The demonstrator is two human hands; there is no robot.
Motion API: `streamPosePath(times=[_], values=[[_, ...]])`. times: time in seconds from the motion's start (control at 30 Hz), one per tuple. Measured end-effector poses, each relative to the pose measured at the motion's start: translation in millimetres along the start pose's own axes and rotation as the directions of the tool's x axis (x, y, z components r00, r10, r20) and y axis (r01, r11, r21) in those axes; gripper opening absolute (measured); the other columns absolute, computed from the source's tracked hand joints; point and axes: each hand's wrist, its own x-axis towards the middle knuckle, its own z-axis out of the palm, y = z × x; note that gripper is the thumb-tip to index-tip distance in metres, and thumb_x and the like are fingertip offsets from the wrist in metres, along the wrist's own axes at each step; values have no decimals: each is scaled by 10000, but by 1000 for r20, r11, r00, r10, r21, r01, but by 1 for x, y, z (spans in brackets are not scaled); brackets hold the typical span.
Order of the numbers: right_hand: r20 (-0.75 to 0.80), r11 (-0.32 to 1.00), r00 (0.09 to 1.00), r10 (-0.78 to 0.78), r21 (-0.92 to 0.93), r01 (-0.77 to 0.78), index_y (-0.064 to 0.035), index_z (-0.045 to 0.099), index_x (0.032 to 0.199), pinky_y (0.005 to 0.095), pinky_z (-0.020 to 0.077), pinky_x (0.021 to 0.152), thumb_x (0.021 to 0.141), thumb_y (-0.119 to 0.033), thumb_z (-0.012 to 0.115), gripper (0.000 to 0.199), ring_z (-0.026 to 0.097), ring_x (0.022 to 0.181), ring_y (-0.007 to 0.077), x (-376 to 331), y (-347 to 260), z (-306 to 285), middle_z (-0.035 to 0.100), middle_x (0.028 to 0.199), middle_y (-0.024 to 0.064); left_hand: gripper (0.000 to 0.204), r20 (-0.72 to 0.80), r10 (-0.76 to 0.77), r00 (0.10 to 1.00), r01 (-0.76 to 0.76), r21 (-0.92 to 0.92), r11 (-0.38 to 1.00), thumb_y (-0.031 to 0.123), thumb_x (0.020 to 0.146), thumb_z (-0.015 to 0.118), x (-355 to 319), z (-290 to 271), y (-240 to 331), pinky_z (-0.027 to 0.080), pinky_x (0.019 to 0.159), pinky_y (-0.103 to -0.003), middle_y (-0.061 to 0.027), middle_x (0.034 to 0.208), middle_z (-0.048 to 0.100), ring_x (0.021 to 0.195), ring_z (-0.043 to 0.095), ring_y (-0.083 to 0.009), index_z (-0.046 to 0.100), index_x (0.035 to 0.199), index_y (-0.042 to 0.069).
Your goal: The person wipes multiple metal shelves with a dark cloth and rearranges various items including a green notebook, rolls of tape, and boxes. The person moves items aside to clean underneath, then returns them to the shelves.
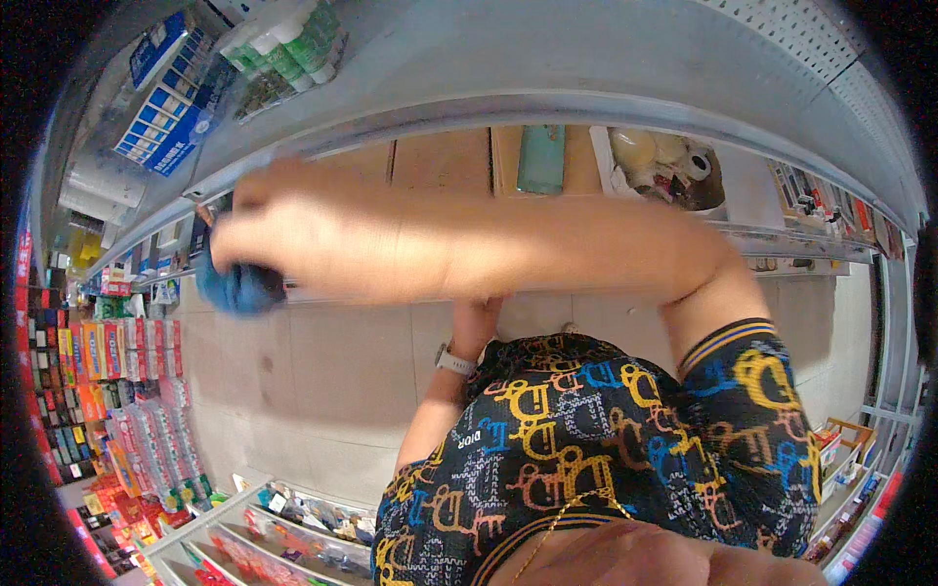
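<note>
My right arm reaches across to the left, and my right hand is closed on a blue cloth. Both are smeared by motion at the left end of a grey metal shelf's front edge. The cloth hangs below my fingers. Lower down, my left hand shows only in part, with a pale watch on its wrist. My right forearm covers its fingers, so their pose is hidden.
Blue-and-white boxes and wrapped green-and-white bottles stand on the upper shelf at left. The lower shelf bears a teal box and a carton of odds and ends. Packed goods line the left; compartment bins stand below.
</note>
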Motion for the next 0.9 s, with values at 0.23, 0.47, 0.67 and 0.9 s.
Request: streamPosePath(times=[0.23,0.47,0.67,0.9], values=[[184,831,838,514,134,-539,-214,636,1167,454,505,756,867,-122,594,316,651,867,356,-121,78,126,676,927,163,144,11,-286,958,272,-346,898,94,927,585,-57,-26,30,524,706,-279,-94,891,680,750,647,-169,615,1035,3],[300,634,578,759,-142,-760,-162,657,1069,480,482,767,858,-244,643,227,635,857,367,-274,88,67,660,878,177,148,-24,-336,941,305,-366,879,126,950,571,-36,-75,63,507,628,-252,-88,819,660,666,615,-133,615,1026,6],[-41,396,428,903,-309,-865,-151,685,1068,416,480,810,792,-161,690,276,612,793,347,-406,78,21,644,991,129,355,175,312,934,-350,264,899,112,781,695,100,-28,70,444,930,-443,-102,1095,612,1068,535,-341,627,1129,87],[44,-79,-122,992,951,-299,-60,612,1154,379,563,709,810,-60,674,350,663,852,253,-452,32,-25,643,1043,109,414,261,424,867,-495,539,681,159,787,685,171,11,21,408,1016,-426,-99,1229,592,1218,485,-340,611,1194,141]])
